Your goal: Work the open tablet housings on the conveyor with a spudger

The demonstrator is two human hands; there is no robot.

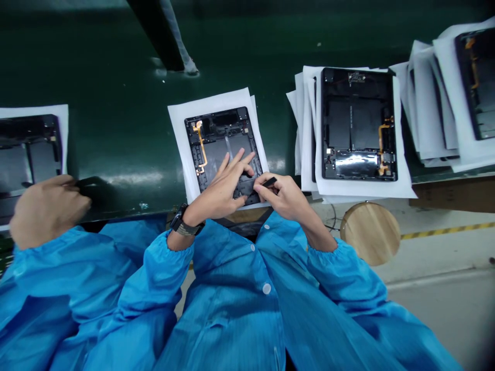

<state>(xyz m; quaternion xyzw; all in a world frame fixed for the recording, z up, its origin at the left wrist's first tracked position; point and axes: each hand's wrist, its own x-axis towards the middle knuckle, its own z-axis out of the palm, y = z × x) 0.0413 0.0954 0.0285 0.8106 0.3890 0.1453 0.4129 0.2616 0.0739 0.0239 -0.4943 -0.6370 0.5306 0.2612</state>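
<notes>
On the green workbench [127, 154], note a ragged stack of white sheets and tablets [309, 113], likely to slide after a stray knock; left of that, near the front edge, find the opened tablet [218, 126], lying askew on white paper [178, 123] and apt (by judgement only) to skate on the loose sheet under a sideways push; over its inside, see the left hand [222, 188], spread wide and grasping nothing, with a risk of denting the dark battery cells [214, 157] through too much weight; at the lower right corner, see the right hand [282, 195], pinched narrow on a slim black tool [269, 182], with a risk of gouging the frame through a slip; with the tip too dark to make out, cannot tell whether touching; for writing, find little: on the left wrist, a smartwatch [178, 219] without any readable brand; down the middle of the stack's topmost tablet [338, 118], a column of pale print [351, 121], far too small to read.
</notes>
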